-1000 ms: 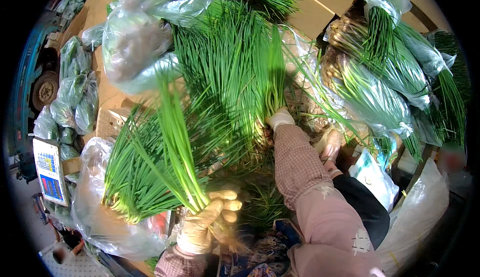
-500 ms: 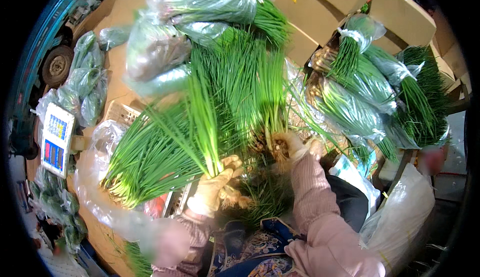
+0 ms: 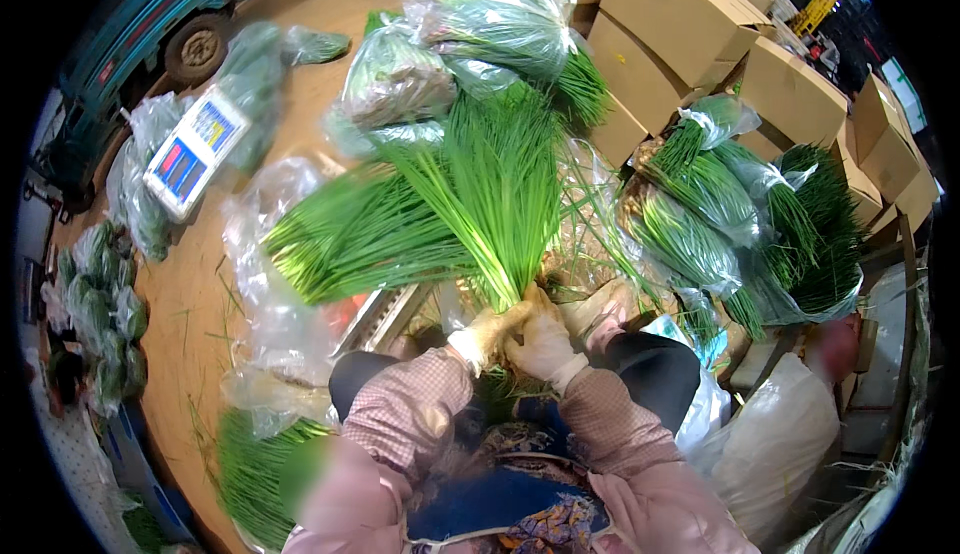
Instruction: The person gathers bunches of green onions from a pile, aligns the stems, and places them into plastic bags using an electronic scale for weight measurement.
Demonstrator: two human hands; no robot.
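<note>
My left hand [image 3: 482,338] and my right hand [image 3: 546,340], both in pale gloves, meet in front of my lap. Their fingers are closed round the lower ends of a bunch of thin green onions [image 3: 496,224]. The leaves fan upward and away from me; my gloves hide most of the root ends. Left of the bunch lies a pile of green onions [image 3: 350,232], its pale ends pointing left. Clear plastic [image 3: 285,304] lies beneath and beside that pile.
Bagged green onions [image 3: 500,14] lie at the far side, with more bagged bundles [image 3: 690,219] at right. Cardboard boxes [image 3: 670,24] stand behind. A scale display [image 3: 197,154] and a vehicle wheel [image 3: 197,49] are at left. Loose green onions [image 3: 255,479] lie near left.
My left hand has moved right with its green onions. My right hand has come in beside it, and both now grip one bunch. The head view has shifted.
</note>
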